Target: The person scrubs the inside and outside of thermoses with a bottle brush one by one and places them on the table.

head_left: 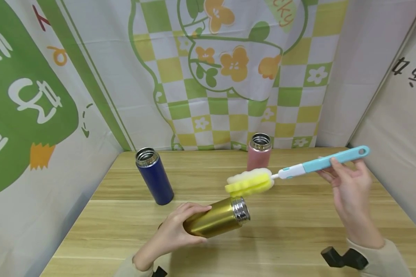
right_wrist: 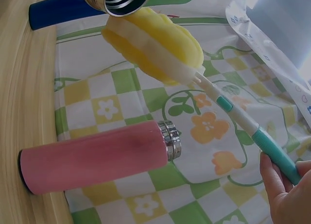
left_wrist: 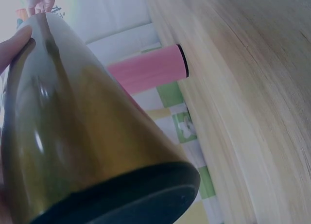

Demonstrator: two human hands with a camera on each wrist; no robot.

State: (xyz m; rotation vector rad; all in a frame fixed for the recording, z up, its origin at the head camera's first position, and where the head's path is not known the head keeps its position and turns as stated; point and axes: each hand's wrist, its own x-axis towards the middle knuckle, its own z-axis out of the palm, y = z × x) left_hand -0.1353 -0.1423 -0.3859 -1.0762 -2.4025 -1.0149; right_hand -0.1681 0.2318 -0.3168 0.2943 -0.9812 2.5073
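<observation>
In the head view my left hand (head_left: 175, 227) grips a gold vacuum flask (head_left: 215, 219) round its body. The flask is tilted, its lidless steel mouth facing right, and its dark base shows in the left wrist view. My right hand (head_left: 353, 188) pinches the turquoise handle of a bottle brush (head_left: 320, 163). The brush's yellow and white sponge head (head_left: 251, 181) is just above the flask's mouth, outside it; whether they touch I cannot tell. In the right wrist view the sponge (right_wrist: 155, 46) lies close beside the steel rim.
A lidless blue flask (head_left: 156, 181) stands on the wooden table (head_left: 124, 238) to the left. Behind the sponge stands a pink flask (head_left: 259, 154), also lidless. A patterned curtain (head_left: 222, 115) hangs along the table's back edge, with cloth walls at both sides.
</observation>
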